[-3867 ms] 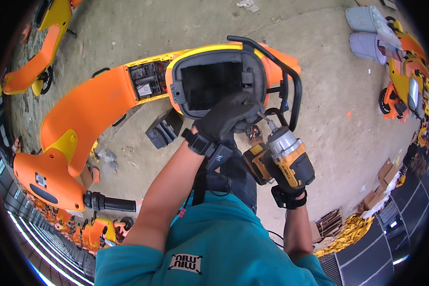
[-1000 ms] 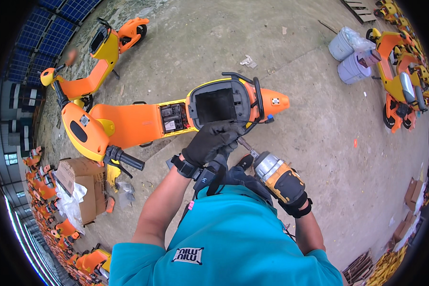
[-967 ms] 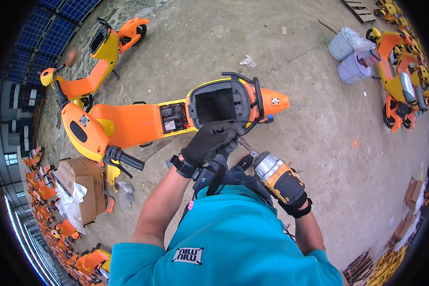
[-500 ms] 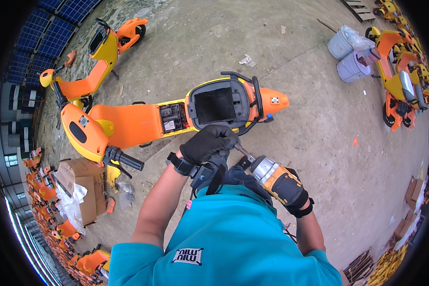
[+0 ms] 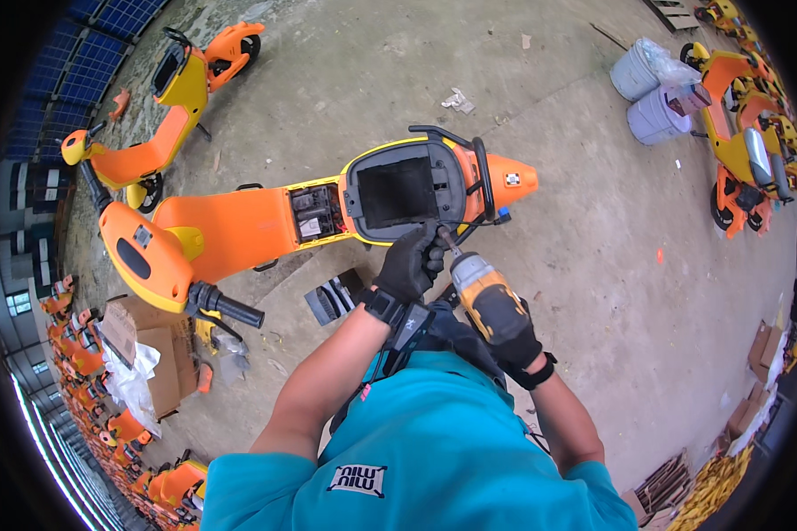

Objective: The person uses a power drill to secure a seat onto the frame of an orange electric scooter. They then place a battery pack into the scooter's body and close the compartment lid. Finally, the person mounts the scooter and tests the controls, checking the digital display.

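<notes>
In black gloves, both my hands are at the near side of an orange and yellow scooter [image 5: 226, 232]. My right hand [image 5: 515, 343] grips a yellow and black power driver [image 5: 485, 296], its bit pointing up and away from me. Beside the bit's tip, my left hand [image 5: 412, 264] is closed, its fingers curled together; what they hold is hidden. The scooter's black open storage bin [image 5: 398, 195] lies just beyond my left hand. Left of the bin, an uncovered compartment [image 5: 317, 212] shows dark parts and wiring.
A dark box-like piece [image 5: 335, 296] lies on the floor by my left forearm. An opened cardboard box [image 5: 155, 354] stands at left. Another scooter [image 5: 173, 115] is at far left; buckets [image 5: 658, 117] and more scooters [image 5: 739, 133] are at right.
My left hand has moved right and slightly farther away, now near the bin's edge. The driver has shifted up and left and points more steeply away. The dark floor piece has come into view.
</notes>
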Demonstrator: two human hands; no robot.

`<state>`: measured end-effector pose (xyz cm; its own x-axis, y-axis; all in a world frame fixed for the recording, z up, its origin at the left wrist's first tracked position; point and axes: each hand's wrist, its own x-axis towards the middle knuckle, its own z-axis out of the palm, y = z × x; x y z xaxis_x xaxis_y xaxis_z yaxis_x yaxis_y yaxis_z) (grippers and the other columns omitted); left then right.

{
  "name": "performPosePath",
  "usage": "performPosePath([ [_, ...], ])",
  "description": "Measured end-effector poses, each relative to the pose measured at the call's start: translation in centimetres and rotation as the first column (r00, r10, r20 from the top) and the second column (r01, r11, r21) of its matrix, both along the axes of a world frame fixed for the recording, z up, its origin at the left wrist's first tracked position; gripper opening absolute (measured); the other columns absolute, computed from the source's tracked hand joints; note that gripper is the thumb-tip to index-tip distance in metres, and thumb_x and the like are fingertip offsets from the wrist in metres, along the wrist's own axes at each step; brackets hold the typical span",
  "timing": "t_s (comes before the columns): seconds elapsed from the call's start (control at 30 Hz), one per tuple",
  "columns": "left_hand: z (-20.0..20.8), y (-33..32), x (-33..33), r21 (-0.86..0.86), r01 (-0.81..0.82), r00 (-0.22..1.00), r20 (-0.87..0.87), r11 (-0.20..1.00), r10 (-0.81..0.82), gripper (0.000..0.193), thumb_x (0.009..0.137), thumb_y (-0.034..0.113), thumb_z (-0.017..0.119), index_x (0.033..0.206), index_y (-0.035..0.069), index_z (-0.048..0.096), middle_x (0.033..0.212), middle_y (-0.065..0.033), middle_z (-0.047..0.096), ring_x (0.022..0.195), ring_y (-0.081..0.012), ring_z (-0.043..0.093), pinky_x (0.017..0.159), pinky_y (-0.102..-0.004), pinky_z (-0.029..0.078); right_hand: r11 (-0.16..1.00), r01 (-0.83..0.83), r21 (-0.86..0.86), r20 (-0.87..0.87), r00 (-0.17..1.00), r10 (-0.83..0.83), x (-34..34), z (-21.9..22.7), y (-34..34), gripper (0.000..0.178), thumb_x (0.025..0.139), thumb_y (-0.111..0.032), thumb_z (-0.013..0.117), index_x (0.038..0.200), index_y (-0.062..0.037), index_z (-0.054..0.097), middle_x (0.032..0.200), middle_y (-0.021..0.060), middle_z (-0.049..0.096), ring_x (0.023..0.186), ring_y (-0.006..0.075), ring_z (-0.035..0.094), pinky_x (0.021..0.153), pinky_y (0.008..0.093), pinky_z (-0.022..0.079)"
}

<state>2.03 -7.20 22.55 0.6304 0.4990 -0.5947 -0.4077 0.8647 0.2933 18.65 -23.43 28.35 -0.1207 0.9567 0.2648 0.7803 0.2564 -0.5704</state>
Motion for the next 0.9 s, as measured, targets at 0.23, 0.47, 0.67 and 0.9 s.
performPosePath([
  [0.23, -9.1, 5.9, 2.2, 0.489, 0.306, 0.925, -0.355, 0.817, -0.135, 0.016, 0.099, 0.014, 0.055, 0.11, 0.005, 0.063, 0.083, -0.001, 0.059, 0.076, -0.0105, 0.056, 0.069, -0.0257, 0.048, 0.949, 0.183, -0.256, -0.13, 0.966, -0.222, -1.1, -9.0, 5.5, 0.039, 0.081, -0.014, 0.073, 0.118, -0.0028, 0.065, 0.113, 0.0163, 0.067, 0.107, 0.0344, 0.064, 0.096, 0.0436, 0.05],
  [0.47, -19.6, 10.6, 4.1, 0.32, 0.252, 0.936, -0.32, 0.914, -0.146, 0.035, 0.074, 0.013, 0.075, 0.108, 0.006, 0.066, 0.102, -0.0157, 0.067, 0.095, -0.0321, 0.065, 0.083, -0.0354, 0.053, 0.902, 0.286, -0.322, -0.043, 0.948, -0.316, -1.0, -12.5, 14.2, 0.048, 0.075, -0.005, 0.075, 0.12, -0.0022, 0.062, 0.114, 0.017, 0.064, 0.11, 0.0364, 0.061, 0.096, 0.0434, 0.049],
  [0.67, -23.5, 11.3, 5.5, 0.613, 0.456, 0.807, -0.59, 0.645, -0.009, 0.015, 0.095, 0.012, 0.053, 0.096, 0.006, 0.066, 0.087, -0.0066, 0.066, 0.076, -0.0171, 0.062, 0.07, -0.0308, 0.051, 0.812, 0.264, -0.52, -0.042, 0.942, -0.333, -0.6, -15.3, 16.5, 0.051, 0.086, -0.014, 0.067, 0.134, -0.0047, 0.053, 0.134, 0.0183, 0.055, 0.128, 0.0346, 0.051, 0.111, 0.0424, 0.038],
  [0.9, -19.7, 14.5, 5.9, 0.652, 0.699, 0.664, -0.744, 0.293, 0.074, 0.011, 0.08, 0.01, 0.065, 0.091, 0.008, 0.068, 0.085, -0.0131, 0.068, 0.081, -0.0313, 0.066, 0.072, -0.037, 0.053, 0.607, 0.266, -0.749, -0.291, 0.691, -0.662, -0.3, -15.5, 17.9, 0.049, 0.085, -0.012, 0.068, 0.131, -0.0041, 0.054, 0.129, 0.0151, 0.059, 0.123, 0.0308, 0.056, 0.106, 0.0388, 0.044],
])
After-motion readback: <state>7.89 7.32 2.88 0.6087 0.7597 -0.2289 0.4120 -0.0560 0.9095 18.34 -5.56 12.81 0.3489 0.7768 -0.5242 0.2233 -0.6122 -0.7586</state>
